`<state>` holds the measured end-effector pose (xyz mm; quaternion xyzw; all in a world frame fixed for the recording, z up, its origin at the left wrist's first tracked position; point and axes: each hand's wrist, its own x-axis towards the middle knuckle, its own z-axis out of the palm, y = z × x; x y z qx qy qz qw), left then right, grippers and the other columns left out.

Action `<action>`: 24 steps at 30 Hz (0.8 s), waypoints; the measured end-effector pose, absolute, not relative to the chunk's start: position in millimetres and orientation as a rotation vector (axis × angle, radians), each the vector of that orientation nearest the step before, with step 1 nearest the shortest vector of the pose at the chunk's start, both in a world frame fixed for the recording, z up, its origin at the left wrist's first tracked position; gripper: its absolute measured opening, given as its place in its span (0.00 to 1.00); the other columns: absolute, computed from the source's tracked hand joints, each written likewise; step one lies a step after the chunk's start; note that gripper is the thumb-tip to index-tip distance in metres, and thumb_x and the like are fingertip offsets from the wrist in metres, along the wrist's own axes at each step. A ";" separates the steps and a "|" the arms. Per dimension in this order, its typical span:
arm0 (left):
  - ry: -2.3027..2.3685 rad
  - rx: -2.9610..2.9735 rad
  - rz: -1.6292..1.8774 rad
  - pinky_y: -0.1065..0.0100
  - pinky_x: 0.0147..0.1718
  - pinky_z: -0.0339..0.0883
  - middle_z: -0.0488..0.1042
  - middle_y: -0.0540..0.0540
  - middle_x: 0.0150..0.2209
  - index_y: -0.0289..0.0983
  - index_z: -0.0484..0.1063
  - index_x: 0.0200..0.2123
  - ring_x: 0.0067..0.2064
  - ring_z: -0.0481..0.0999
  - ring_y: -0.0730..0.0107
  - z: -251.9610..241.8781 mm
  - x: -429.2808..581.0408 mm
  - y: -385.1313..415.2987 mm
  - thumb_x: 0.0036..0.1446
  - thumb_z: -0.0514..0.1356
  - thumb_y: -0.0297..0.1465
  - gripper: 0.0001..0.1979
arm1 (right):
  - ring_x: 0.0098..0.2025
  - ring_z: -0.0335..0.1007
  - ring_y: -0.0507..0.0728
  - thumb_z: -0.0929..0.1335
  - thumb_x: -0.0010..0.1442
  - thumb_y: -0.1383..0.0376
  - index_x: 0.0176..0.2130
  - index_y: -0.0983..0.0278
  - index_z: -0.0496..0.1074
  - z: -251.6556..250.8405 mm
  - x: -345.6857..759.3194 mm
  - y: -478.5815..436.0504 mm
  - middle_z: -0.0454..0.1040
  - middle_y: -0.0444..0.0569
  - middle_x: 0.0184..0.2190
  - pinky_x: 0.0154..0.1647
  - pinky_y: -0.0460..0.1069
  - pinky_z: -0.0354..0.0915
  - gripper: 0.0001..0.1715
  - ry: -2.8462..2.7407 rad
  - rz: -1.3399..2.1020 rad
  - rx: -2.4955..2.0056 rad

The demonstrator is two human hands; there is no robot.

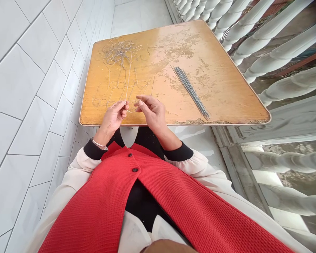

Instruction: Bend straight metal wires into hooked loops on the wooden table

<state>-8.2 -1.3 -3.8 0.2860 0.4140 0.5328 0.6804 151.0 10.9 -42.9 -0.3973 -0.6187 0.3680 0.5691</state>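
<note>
My left hand point(114, 115) is closed near the table's front edge, pinching a thin metal wire point(129, 73) between thumb and fingers. Most of the wire rises above the fingertips, and its lower end curves toward the right. Close beside it, my right hand point(153, 111) has its index finger and thumb stretched toward the wire with a gap between them. Whether those fingertips touch the curved end is hard to see. Beyond both hands lie several wires with looped ends point(121, 85), spread in a loose row on the table.
A tangled heap of looped wires point(121, 51) lies at the table's back left. To the right, a bundle of straight grey wires point(191, 91) rests on the worn wooden table point(223, 95). A white tiled wall point(42, 80) stands left, a white balustrade point(268, 59) right.
</note>
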 end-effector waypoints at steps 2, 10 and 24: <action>0.921 0.621 1.202 0.82 0.23 0.59 0.72 0.55 0.27 0.34 0.74 0.30 0.22 0.66 0.90 -4.7 -8.4 -1.0 0.68 0.64 0.29 0.12 | 0.30 0.73 0.52 0.73 0.61 0.43 0.45 0.59 0.79 -41.2 150.6 8.2 0.80 0.46 0.33 0.37 0.50 0.74 0.25 -1.307 1.142 -0.905; 0.928 0.652 1.198 0.81 0.25 0.61 0.72 0.55 0.26 0.35 0.73 0.30 0.23 0.68 0.88 -2.1 -7.4 -2.9 0.71 0.60 0.26 0.13 | 0.27 0.71 0.47 0.81 0.50 0.51 0.37 0.62 0.80 -30.7 149.4 6.0 0.79 0.44 0.30 0.29 0.43 0.70 0.21 -1.026 1.477 -0.852; 0.902 0.619 1.204 0.80 0.23 0.60 0.72 0.55 0.25 0.36 0.73 0.31 0.22 0.68 0.87 3.9 -6.3 -3.4 0.70 0.60 0.24 0.12 | 0.28 0.74 0.48 0.80 0.54 0.54 0.33 0.61 0.76 -30.1 148.6 8.6 0.79 0.44 0.31 0.33 0.43 0.75 0.17 -0.997 1.583 -0.802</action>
